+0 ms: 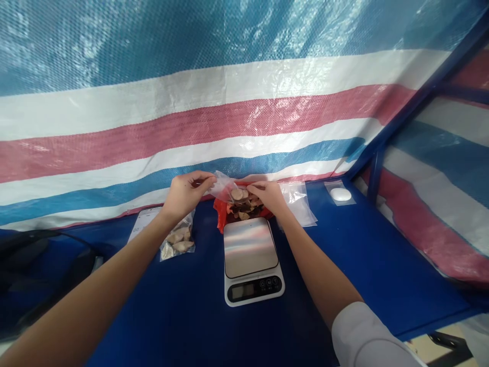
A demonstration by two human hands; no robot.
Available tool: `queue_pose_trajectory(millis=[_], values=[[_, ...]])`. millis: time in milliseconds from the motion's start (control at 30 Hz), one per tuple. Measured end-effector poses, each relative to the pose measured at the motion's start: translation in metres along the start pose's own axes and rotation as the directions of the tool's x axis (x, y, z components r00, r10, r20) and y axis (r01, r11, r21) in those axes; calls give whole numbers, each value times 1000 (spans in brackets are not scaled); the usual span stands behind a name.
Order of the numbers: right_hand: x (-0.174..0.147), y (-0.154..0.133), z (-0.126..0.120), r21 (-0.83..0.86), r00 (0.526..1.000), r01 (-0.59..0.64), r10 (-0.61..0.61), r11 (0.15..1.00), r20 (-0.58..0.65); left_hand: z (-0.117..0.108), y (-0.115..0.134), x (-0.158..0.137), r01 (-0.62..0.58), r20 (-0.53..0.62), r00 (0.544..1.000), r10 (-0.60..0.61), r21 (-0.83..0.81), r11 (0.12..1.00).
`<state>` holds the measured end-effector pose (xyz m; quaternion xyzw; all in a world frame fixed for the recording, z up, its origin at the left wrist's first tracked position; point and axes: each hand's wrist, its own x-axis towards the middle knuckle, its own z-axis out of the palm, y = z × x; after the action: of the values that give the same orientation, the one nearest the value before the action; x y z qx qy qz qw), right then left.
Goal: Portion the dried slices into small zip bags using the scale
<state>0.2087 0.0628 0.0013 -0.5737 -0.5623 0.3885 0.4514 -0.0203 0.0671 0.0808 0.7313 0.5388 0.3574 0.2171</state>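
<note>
My left hand pinches the open end of a clear plastic bag. A few pale dried slices show in or behind its film. My right hand has thumb and fingers closed at the bag's other side, close to the slices. Under both hands lies an opened red plastic bag with more dried pieces, some pale, some dark. Just in front of it stands a white kitchen scale with a bare steel plate and a dark display.
Left of the scale lies a clear bag of pale pieces, partly over a phone. Flat clear bags lie beside my right wrist. Farther right is a white oval object on a small bag. Striped tarp walls the blue table.
</note>
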Motion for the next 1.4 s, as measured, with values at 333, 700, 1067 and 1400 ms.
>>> queue_pose_trajectory(millis=[333,700,1067,1400], values=[[-3,-6,-2,289,993,-105,116,951,-22,11,15,12,-85,-66,994,84,-6,996],[1,0,-3,-207,988,92,-116,974,-103,13,7,10,-80,-28,996,80,24,997],[-5,-9,4,135,989,-137,127,981,80,-1,2,12,-60,-100,993,60,4,998],[-1,-4,-2,8,999,-45,45,999,18,5,9,10,-33,-67,997,32,-9,999]])
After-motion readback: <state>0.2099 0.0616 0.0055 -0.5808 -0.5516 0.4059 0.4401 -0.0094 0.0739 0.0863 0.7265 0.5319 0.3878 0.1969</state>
